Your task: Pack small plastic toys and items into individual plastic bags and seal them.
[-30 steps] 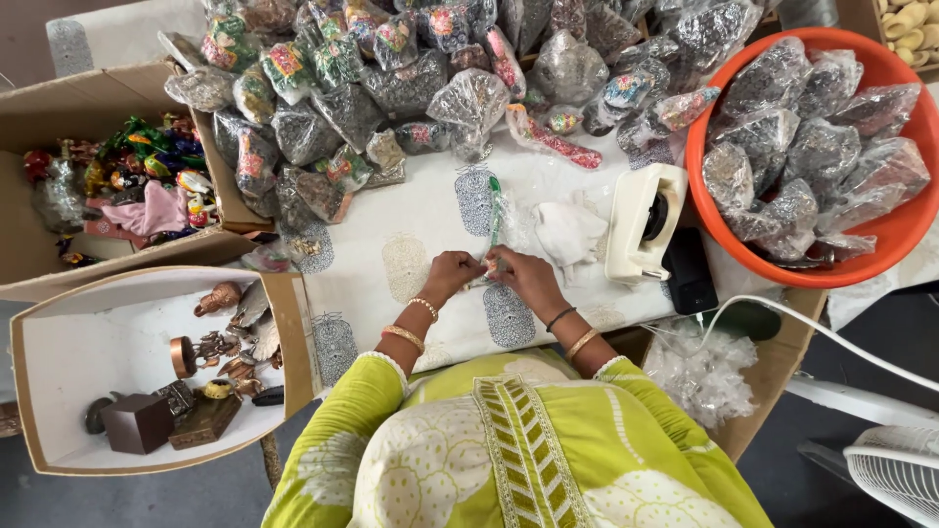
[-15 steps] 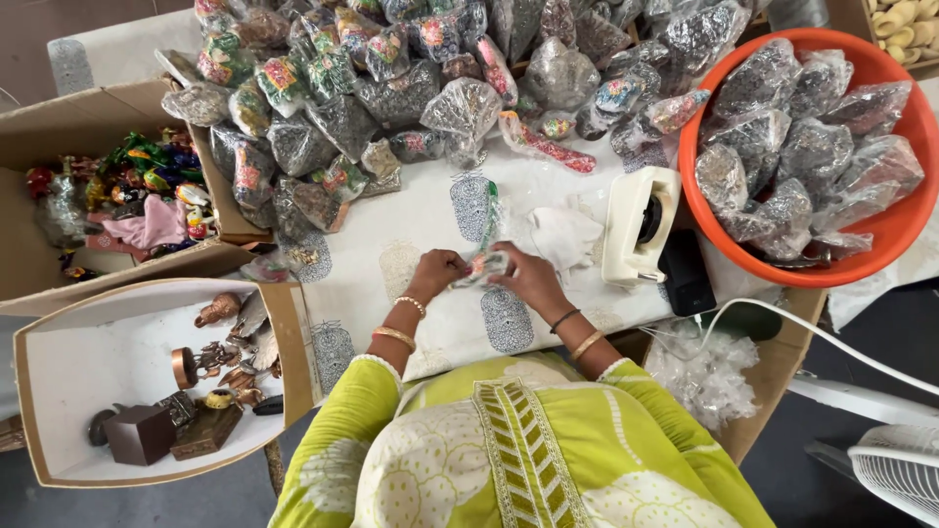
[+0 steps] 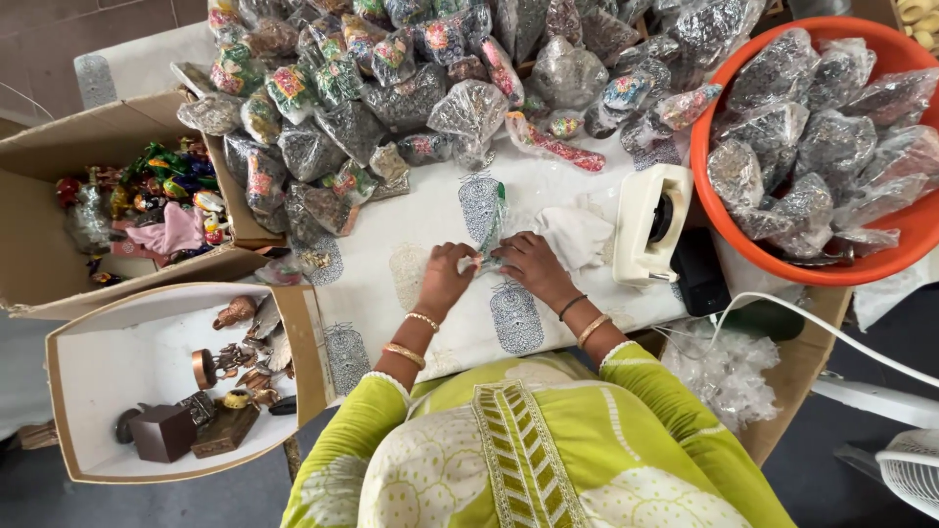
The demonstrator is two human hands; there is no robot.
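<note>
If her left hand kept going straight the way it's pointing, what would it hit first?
The left hand points up and right, so it would first meet the small clear packet both hands are pinching. Beyond that lies the right hand, though depth is hard to judge.

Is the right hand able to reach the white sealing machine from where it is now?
Probably yes: the right hand lies near the white sealing machine, with only a crumpled white cloth between them.

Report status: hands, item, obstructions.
Left hand and right hand both gripping small clear bag on printed cloth. Bagged pile beyond, apart.
</note>
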